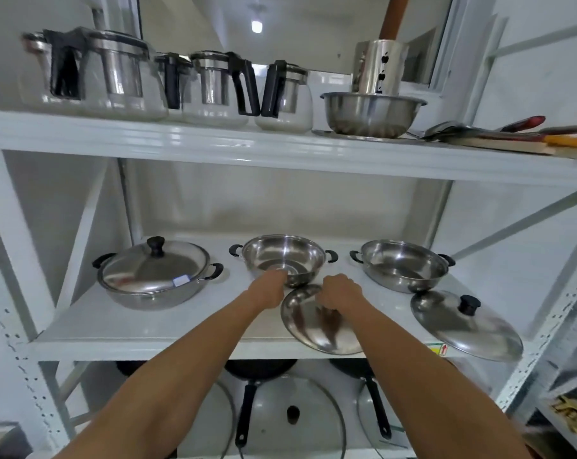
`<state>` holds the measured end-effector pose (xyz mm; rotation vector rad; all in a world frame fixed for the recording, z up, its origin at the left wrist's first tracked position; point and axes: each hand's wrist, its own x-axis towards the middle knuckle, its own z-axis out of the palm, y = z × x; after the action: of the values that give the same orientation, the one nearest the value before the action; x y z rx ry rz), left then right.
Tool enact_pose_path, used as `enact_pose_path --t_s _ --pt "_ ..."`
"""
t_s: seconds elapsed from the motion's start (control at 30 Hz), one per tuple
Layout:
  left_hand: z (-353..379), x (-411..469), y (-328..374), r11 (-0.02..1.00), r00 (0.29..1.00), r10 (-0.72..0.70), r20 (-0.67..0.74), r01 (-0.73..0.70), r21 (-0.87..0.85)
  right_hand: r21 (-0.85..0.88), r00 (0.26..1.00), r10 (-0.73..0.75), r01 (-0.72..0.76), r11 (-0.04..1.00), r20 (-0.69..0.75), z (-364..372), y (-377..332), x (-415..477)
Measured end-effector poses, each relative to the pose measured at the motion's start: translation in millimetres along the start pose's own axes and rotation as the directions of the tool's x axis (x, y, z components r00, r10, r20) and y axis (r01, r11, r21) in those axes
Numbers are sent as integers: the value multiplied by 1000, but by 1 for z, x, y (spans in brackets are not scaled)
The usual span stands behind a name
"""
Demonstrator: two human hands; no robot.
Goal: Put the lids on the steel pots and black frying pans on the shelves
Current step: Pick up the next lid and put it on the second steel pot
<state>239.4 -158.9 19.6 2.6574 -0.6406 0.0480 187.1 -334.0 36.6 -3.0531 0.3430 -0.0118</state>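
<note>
Currently your right hand point(338, 293) is closed over the upper part of the middle lid point(317, 321), fingers curled where the knob should be; the knob itself is hidden beneath them. That lid lies tilted at the front edge of the middle shelf point(148, 329), just in front of the open middle pot point(283, 260). Your left hand point(270, 288) is bunched at the near rim of that pot and beside the lid's edge; whether it actually pinches either one cannot be told.

Handling, as a judgement: the lid is thin polished steel, stiff and probably light, and slick along its rim. Take it by the knob, not the edge, and steady the pot by a black side handle so that it does not skate on the smooth shelf.

Containers:
- Left pot point(154, 276): lid seated, knob up.
- Middle pot: open, appears empty.
- Right pot point(403, 265): open, appears empty; its lid point(466, 326) lies in front of it, overhanging the shelf edge.
- Lower shelf: black frying pans point(260, 367) with glass lids point(290, 415) lying in front of them, not yet fitted.

By this count, one of three pots is covered.
</note>
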Motion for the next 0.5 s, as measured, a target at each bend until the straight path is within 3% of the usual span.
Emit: enact_pose_path --t_s 0.3,0.5 --pt "-2 -5 5 999 999 17 -28 -16 49 54 995 -82 85 995 -56 7 19 -8" --pt "-8 -15 8 998 999 39 6 -39 45 4 997 -60 60 998 -44 -42 35 -14"
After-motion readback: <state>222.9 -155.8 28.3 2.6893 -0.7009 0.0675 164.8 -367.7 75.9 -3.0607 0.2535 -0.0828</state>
